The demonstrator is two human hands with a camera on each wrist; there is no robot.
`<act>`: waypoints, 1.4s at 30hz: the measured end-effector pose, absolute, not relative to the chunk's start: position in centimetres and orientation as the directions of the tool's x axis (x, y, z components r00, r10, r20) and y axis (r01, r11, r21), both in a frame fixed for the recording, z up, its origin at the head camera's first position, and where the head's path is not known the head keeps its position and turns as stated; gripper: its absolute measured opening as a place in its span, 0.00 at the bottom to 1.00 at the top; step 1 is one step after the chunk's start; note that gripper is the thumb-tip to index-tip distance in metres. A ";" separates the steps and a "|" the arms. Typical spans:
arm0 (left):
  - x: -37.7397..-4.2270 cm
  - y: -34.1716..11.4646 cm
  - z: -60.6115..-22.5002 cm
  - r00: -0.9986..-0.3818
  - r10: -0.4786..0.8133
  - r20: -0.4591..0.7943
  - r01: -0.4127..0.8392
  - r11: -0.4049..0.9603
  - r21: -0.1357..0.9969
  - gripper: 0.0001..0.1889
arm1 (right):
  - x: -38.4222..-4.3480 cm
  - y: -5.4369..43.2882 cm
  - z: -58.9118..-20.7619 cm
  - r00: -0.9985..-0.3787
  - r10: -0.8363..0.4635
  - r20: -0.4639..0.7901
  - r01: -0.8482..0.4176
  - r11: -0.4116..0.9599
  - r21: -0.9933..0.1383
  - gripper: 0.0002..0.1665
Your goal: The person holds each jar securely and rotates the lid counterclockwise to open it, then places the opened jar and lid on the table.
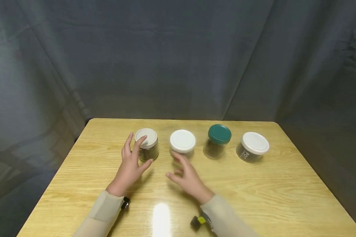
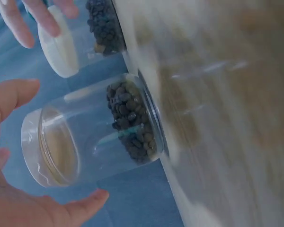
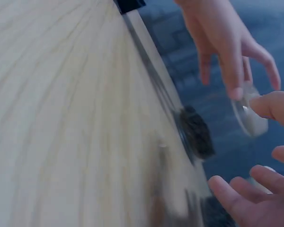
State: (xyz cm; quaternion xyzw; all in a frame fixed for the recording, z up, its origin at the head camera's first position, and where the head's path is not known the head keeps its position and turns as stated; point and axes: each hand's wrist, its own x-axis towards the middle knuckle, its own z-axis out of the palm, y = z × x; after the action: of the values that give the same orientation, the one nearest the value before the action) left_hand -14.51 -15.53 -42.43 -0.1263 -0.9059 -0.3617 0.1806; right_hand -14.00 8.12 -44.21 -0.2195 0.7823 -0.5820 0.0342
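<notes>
One clear cylindrical jar (image 1: 149,152) at eleven o'clock, lid (image 1: 149,133) part-hidden behind spread-fingered left hand (image 1: 130,166); right hand (image 1: 190,177) blurred, fingers relaxed

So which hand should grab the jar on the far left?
Probably the left hand: its spread fingers and thumb frame that jar, while the right hand is nearer the next jar.

The head camera looks forward and down over the counter (image 1: 255,191), far enough back to take in most of it and the curtain (image 1: 166,65) behind. Low over the counter and rolled sideways, the left wrist camera (image 1: 126,203) faces a jar (image 2: 92,135) close up; the right wrist camera (image 1: 195,223), also low and tilted, sees it from farther off. All three share that jar and the left fingers (image 3: 233,71).
</notes>
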 end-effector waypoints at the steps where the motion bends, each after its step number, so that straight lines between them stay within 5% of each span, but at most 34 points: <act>1: -14.7 -15.6 -42.4 -0.906 0.089 0.413 0.354 0.694 0.627 0.47 | -14.2 7.7 -44.4 -0.899 -0.394 0.193 -0.297 0.224 -0.928 0.48; 11: -16.5 -17.1 -42.1 -0.975 0.058 0.215 0.218 0.428 0.877 0.53 | -16.4 4.3 -44.9 -0.903 -0.423 0.072 -0.186 0.234 -0.954 0.53; 18: -17.1 -18.0 -42.8 -0.986 0.140 0.091 0.129 0.294 0.947 0.51 | -18.1 2.5 -44.7 -0.915 -0.397 0.067 -0.162 0.212 -0.964 0.49; 42: -17.8 -19.7 -42.8 -0.988 0.143 0.053 0.096 0.311 0.946 0.40 | -19.6 1.7 -45.0 -0.922 -0.367 0.125 -0.213 0.209 -0.955 0.39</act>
State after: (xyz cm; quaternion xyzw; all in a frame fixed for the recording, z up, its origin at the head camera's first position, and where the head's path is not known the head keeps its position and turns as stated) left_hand -17.82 -19.68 -42.83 -0.0738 -0.8092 -0.5825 -0.0205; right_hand -19.56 1.65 -44.97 -0.1871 0.7748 -0.6004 0.0643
